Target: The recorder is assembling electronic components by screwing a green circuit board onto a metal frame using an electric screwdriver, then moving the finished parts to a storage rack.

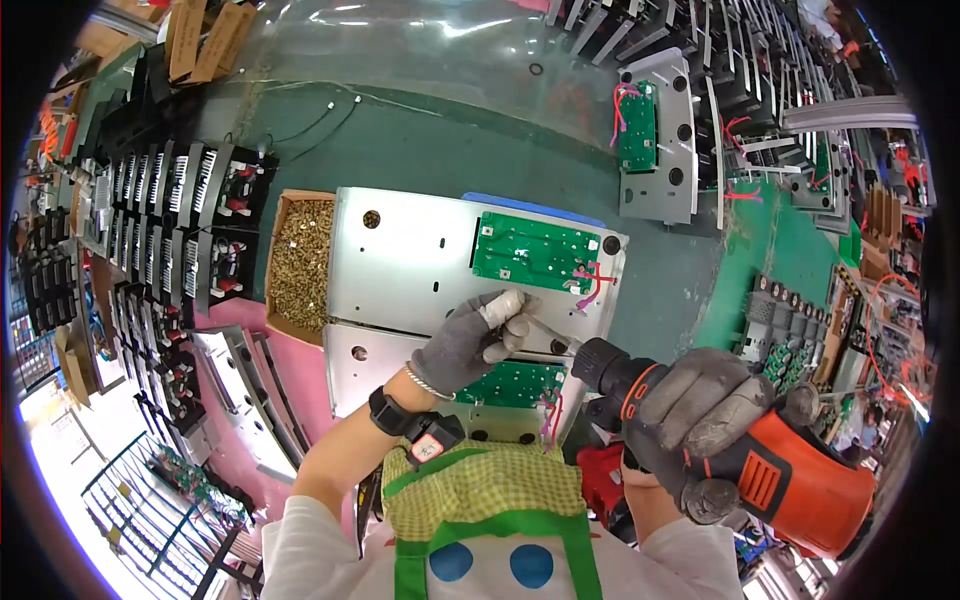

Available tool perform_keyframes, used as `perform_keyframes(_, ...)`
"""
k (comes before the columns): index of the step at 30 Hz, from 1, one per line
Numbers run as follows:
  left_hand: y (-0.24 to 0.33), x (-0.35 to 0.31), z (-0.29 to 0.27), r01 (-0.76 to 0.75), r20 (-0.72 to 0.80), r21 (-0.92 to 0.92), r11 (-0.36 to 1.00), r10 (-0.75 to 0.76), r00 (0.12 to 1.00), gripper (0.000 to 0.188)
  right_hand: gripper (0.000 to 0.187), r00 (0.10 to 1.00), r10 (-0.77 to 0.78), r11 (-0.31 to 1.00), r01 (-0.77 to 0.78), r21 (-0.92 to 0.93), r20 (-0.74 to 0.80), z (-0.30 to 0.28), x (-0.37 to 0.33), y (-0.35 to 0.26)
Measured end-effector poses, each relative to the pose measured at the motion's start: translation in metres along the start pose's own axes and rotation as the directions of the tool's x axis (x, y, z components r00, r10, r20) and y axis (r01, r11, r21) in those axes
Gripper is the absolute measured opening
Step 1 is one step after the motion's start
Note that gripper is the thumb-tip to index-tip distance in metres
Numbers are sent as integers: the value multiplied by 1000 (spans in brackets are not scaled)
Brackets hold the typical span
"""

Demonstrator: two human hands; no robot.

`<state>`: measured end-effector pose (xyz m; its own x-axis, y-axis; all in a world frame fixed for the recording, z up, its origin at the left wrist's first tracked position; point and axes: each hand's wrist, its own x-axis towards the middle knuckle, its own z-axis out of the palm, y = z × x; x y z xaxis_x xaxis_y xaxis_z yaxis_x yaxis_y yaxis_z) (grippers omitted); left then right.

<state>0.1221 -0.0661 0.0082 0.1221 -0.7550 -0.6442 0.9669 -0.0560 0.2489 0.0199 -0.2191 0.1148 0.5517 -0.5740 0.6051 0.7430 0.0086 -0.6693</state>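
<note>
My right hand (700, 410), in a grey work glove, is wrapped round an orange and black power screwdriver (775, 470). Its bit points left toward my left hand (468, 342), which is also gloved. The left thumb and fingertips are pinched together near the tip of the bit; whatever they hold is too small to make out. Beneath them lie two silver metal panels, a farther one (395, 270) and a nearer one (375, 385) partly covered by my left arm. Each panel carries a green circuit board (540, 250) with pink-red wires (596, 285) at its right end.
Left of the panels stands a cardboard box (270, 290) full of small brass-coloured fasteners (302, 250). Stacked black and white parts (190, 190) line the left side. Another panel with a board (658, 140) stands at the far right, before racks of metal parts (750, 60).
</note>
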Motion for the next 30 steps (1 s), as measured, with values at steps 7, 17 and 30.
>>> perform_keyframes(7,-2,-1,2,-44,138,9,999,42,989,34,33,997,65,998,-65,1,46,7,10,2)
perform_keyframes(17,-9,2,3,-91,95,-14,996,92,991,38,38,998,25,999,-26,19,51,6,14,0)
perform_keyframes(30,12,7,-4,-181,-58,4,983,181,982,35,51,989,145,986,-143,-86,7,-47,15,1)
